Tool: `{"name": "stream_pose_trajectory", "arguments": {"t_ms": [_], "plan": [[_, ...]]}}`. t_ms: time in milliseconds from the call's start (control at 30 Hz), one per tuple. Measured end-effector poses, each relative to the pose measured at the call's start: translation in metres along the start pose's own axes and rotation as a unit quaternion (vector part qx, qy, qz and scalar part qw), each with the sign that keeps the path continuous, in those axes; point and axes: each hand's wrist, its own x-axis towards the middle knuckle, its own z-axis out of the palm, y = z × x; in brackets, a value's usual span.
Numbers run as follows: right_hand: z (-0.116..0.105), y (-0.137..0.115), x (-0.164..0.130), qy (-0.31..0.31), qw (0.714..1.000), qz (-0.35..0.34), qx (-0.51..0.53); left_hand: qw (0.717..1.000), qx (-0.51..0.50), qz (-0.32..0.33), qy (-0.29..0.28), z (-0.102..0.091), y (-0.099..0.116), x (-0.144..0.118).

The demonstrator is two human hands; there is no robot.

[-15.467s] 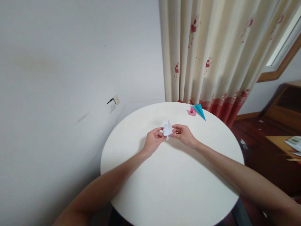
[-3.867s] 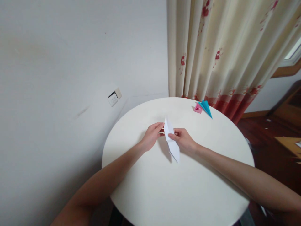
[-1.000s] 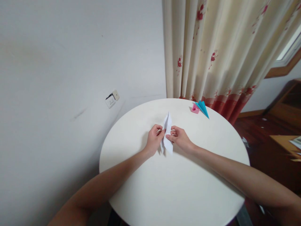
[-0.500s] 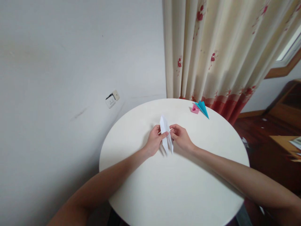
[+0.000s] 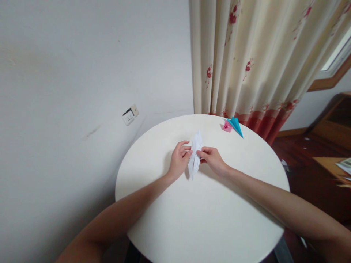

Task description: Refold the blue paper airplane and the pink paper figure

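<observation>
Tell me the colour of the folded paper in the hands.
White; the paper shows best in the head view.

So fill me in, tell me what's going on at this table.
A person is working a folded piece of white paper over a round white table. The left hand and the right hand pinch it from either side, holding the long, narrow, pointed shape roughly upright between the fingertips. Near the table's far edge lie two finished-looking folded pieces, a pink one and a blue one, touching each other, just in front of a flowered curtain.
</observation>
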Motion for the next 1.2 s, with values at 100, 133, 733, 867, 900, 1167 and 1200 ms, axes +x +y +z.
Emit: {"name": "stream_pose_trajectory", "arguments": {"t_ms": [100,133,733,867,900,1167,1200], "plan": [[-0.001,0.003,0.001,0.015,1.000,-0.004,0.001,0.996,0.079,0.033,-0.037,-0.001,0.000,-0.001],[-0.002,0.003,0.001,0.016,1.000,-0.007,-0.002,0.992,0.104,0.045,-0.047,-0.001,0.000,-0.001],[-0.004,-0.001,0.002,0.014,0.993,-0.072,-0.095,0.994,0.073,0.027,-0.078,-0.006,0.005,0.002],[-0.003,-0.006,-0.001,0.001,0.990,-0.087,-0.108,0.986,0.127,0.030,-0.107,-0.005,0.007,-0.001],[-0.003,-0.006,-0.001,0.001,0.989,-0.091,-0.115,0.984,0.139,0.036,-0.104,-0.005,0.007,-0.001],[-0.002,-0.008,-0.004,0.030,0.980,-0.111,-0.161,0.973,0.198,0.109,-0.049,-0.006,0.010,-0.001],[-0.001,-0.008,-0.004,0.033,0.980,-0.112,-0.160,0.969,0.208,0.118,-0.056,-0.006,0.010,-0.001]]}}
